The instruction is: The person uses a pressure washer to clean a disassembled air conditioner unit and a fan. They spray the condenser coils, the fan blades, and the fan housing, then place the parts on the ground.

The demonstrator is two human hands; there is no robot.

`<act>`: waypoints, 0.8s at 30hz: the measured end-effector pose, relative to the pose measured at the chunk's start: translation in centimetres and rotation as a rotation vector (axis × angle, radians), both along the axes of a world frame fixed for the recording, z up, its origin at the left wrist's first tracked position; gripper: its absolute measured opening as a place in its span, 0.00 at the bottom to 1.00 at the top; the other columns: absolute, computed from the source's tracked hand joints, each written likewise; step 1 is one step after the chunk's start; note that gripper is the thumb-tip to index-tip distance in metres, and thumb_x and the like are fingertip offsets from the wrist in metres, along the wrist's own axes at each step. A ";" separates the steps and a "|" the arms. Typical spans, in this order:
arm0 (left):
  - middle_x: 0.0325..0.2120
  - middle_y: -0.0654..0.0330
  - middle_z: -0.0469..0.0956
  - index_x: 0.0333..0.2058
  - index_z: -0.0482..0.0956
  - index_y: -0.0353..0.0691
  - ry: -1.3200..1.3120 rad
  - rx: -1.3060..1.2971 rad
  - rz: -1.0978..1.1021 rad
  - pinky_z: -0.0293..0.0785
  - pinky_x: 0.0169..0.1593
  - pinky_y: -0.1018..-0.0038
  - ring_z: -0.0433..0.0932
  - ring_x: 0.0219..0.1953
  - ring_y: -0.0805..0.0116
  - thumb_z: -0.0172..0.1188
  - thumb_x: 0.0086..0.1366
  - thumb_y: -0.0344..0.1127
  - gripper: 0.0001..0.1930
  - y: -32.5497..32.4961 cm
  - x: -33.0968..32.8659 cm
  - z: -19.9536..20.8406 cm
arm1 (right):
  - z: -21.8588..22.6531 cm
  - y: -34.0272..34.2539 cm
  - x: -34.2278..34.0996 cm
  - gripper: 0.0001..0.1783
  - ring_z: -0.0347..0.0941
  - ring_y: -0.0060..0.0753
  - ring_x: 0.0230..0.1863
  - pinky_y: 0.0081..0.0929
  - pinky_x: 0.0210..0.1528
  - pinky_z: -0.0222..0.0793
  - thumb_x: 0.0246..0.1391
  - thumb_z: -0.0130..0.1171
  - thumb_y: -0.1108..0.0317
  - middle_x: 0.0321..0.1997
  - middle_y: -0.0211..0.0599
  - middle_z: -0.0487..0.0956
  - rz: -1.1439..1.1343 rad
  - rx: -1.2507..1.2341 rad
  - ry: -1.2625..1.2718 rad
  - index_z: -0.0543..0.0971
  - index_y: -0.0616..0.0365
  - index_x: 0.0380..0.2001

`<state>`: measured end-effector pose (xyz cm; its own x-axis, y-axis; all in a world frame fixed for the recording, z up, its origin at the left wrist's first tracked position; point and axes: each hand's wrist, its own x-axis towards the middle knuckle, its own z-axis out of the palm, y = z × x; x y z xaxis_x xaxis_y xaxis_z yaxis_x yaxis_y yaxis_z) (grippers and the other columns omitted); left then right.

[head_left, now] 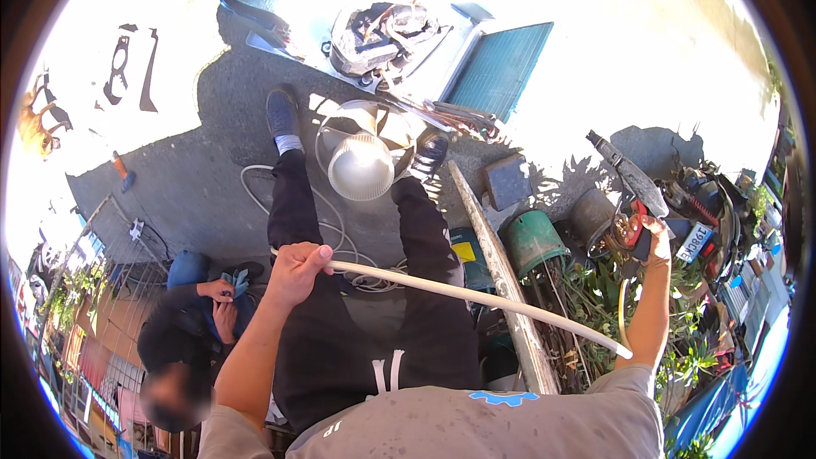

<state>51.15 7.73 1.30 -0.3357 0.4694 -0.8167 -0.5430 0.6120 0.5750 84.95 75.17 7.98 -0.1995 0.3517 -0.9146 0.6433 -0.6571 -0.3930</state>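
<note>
My left hand (297, 272) is closed round a thick cream-white cable (476, 296), thumb pressed along it. From that fist the cable slants right across my lap, and its pale end lies against my right forearm. My right hand (653, 240), raised off to the right, is wrapped round a tool with red and black handles (637, 223); its working end is hard to tell from the clutter behind. A thin yellowish strip (623, 306) curves down beside that forearm. Thinner white cable (374, 282) lies in loops on the ground between my legs.
Between my feet stands a ribbed translucent dome (361, 168) in a round frame. A wooden pole (501, 280) leans at my right, near a green bucket (537, 240), plants and scrap. Ahead sits a metal scrap pile (382, 38). At left another person (191, 323) crouches, hands together.
</note>
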 end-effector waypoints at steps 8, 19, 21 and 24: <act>0.20 0.59 0.81 0.25 0.85 0.33 0.040 0.023 -0.017 0.68 0.32 0.70 0.75 0.24 0.71 0.60 0.79 0.49 0.27 0.0 0.5 -0.1 | -0.3 1.0 -1.5 0.38 0.78 0.33 0.30 0.35 0.31 0.79 0.54 0.76 0.59 0.33 0.34 0.78 0.008 0.036 0.008 0.73 0.64 0.64; 0.19 0.59 0.79 0.24 0.85 0.34 0.022 -0.048 0.017 0.67 0.33 0.70 0.74 0.25 0.71 0.61 0.78 0.50 0.27 0.1 1.0 0.1 | -4.0 2.8 -0.7 0.36 0.78 0.33 0.30 0.34 0.30 0.77 0.59 0.74 0.58 0.33 0.33 0.77 0.061 -0.015 0.057 0.72 0.61 0.65; 0.19 0.59 0.79 0.23 0.85 0.33 0.064 0.025 0.027 0.67 0.33 0.70 0.74 0.25 0.71 0.63 0.77 0.50 0.27 -0.3 1.3 0.3 | -4.8 2.9 -0.4 0.34 0.77 0.33 0.30 0.34 0.29 0.77 0.60 0.72 0.60 0.33 0.32 0.76 0.074 -0.103 0.074 0.72 0.61 0.66; 0.18 0.60 0.79 0.21 0.83 0.34 0.062 0.108 0.049 0.68 0.32 0.70 0.75 0.24 0.70 0.64 0.76 0.48 0.26 -1.0 1.7 0.7 | -5.6 3.0 -0.3 0.36 0.77 0.32 0.30 0.37 0.32 0.79 0.64 0.71 0.59 0.33 0.30 0.76 0.055 -0.113 0.098 0.70 0.62 0.68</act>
